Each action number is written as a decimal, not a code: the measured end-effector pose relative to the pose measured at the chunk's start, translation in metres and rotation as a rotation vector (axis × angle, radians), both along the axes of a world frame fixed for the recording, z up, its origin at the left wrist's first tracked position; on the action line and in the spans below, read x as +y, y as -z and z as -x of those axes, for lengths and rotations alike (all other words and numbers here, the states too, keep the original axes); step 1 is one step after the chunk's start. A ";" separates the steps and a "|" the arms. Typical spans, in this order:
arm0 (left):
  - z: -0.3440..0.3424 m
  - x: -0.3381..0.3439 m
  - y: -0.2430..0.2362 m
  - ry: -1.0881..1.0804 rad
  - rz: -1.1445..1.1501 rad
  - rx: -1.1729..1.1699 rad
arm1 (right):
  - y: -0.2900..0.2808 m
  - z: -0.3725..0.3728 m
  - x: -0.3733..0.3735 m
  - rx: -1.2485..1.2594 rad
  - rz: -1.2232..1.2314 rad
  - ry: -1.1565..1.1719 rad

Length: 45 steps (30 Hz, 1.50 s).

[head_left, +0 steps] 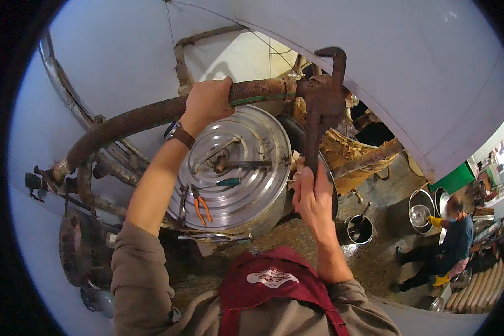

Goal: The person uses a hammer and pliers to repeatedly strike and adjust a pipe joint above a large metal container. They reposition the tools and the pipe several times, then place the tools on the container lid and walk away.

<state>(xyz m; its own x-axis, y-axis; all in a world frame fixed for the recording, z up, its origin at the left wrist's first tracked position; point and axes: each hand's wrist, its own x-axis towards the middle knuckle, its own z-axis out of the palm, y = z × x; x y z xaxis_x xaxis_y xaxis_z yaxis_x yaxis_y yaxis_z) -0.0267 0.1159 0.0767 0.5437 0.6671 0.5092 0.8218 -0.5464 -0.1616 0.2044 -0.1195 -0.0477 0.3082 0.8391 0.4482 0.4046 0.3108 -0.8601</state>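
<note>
My left hand [207, 101] grips a long rusty, curved pipe [112, 131] that runs across in front of me. My right hand [313, 196] is closed round the handle of a large dark pipe wrench [327, 106], whose head is at a fitting [308, 87] on the pipe's right end. Below the pipe is a ridged round metal lid [246, 201]. On it lie orange-handled pliers [201, 207], a teal-handled tool [227, 182] and a dark tool [182, 207].
A white curved panel [409, 67] overhangs the upper right, above torn yellowish insulation [347, 173]. A co-worker in yellow gloves [453, 241] is bent among metal pots [359, 228] at lower right. More pipes [61, 78] run along the left wall, near a metal vessel [75, 252].
</note>
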 end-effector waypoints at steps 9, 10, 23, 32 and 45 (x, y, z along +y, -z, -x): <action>0.010 0.012 0.001 0.067 0.129 -0.011 | -0.066 0.006 0.020 -0.479 0.487 -0.029; 0.008 0.016 -0.002 0.064 0.286 -0.138 | -0.068 0.008 0.021 -0.533 0.493 -0.015; -0.117 0.106 -0.013 0.319 0.442 -0.040 | -0.121 -0.002 0.035 -0.761 0.430 -0.046; -0.115 0.143 0.031 0.443 -0.004 -0.051 | -0.048 0.026 0.034 -0.725 0.426 0.190; -0.113 0.146 0.046 0.342 -0.614 0.369 | 0.022 0.026 0.059 -0.612 0.293 0.308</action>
